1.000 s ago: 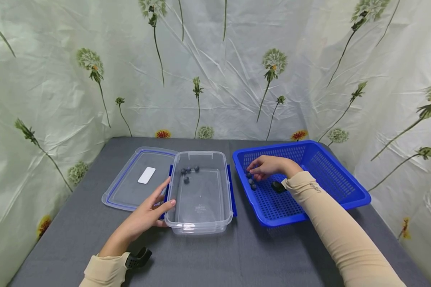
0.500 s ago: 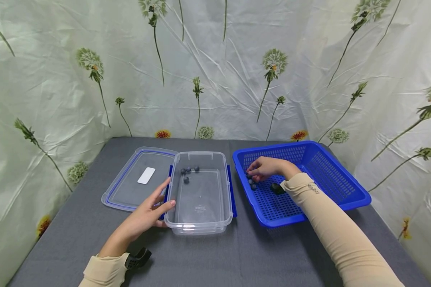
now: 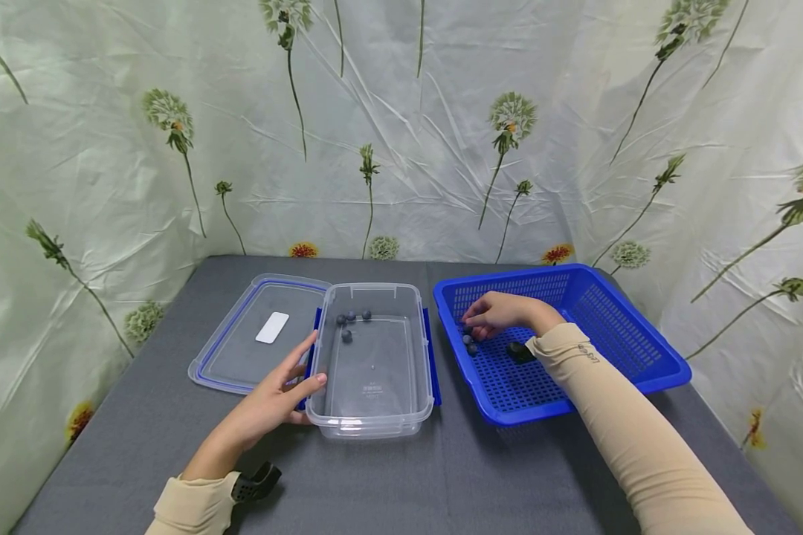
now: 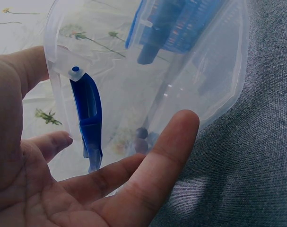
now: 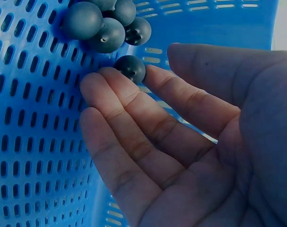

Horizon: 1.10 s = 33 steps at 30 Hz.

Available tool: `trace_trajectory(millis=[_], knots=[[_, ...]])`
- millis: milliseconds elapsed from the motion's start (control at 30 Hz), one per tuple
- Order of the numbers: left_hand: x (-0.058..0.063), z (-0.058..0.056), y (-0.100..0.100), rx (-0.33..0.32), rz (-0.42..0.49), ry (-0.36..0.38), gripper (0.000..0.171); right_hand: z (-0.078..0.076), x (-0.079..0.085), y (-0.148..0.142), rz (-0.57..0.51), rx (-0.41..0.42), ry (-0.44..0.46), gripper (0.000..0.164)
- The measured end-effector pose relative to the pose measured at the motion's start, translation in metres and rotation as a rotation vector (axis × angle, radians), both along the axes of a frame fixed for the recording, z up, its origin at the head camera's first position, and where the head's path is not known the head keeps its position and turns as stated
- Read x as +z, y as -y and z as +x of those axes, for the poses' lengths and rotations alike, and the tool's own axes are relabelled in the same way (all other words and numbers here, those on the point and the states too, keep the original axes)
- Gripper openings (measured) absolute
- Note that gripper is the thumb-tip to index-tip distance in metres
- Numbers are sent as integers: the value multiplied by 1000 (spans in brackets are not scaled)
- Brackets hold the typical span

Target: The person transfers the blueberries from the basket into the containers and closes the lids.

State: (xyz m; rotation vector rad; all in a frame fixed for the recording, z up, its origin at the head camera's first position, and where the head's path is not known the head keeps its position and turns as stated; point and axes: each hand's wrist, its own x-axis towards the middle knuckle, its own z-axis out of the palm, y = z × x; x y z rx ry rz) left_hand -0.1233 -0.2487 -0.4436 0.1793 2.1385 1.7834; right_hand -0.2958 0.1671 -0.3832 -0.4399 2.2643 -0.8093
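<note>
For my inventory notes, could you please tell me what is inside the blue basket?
Dark round berries and the right hand; this hand and its sleeve hide some basket floor from view.

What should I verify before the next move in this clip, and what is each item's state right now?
1. Box open on top: ok; the lid lies beside it on the table.
2. Room in the box: ok; four berries sit toward its far end.
3. Left hand firm on the box: cannot tell; it is at the left side, fingers spread.
4. Right hand inside the basket: ok.
5. Nearest berry pinched by thumb and finger: not ok; the thumb stands apart from it.
</note>
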Motion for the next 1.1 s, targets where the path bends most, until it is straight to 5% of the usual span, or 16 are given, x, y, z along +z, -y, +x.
trace_trajectory(millis=[833, 1100], knots=[[0, 0, 0, 1, -13, -4, 82, 1, 33, -13, -120, -46, -21, 41], [0, 0, 0, 4, -11, 0, 82, 2, 44, -12, -115, -26, -92, 41]])
